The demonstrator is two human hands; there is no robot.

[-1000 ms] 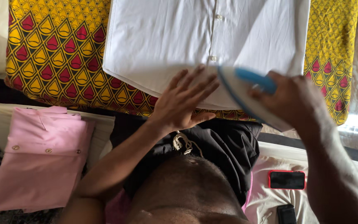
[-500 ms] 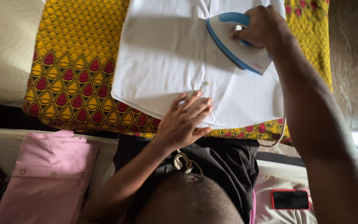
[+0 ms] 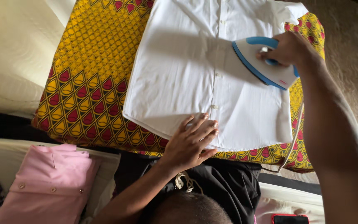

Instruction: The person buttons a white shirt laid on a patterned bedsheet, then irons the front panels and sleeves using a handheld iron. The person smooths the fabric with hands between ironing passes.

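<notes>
Two hands, right hand (image 3: 286,49) gripping iron (image 3: 262,62), white shirt (image 3: 187,70)

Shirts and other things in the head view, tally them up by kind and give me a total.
Shirts: 2, a white shirt under the left hand, and a folded pink shirt.
Irons: 1, a white and blue iron in the right hand.
Patterned cloths: 1, a yellow cloth.
Phones: 1, a red-cased phone.
Total: 5

Two shirts: one white shirt (image 3: 187,74) at upper centre, one pink shirt (image 3: 46,182) at lower left. One iron (image 3: 264,62), one patterned cloth (image 3: 88,83), one phone (image 3: 290,218).
</notes>
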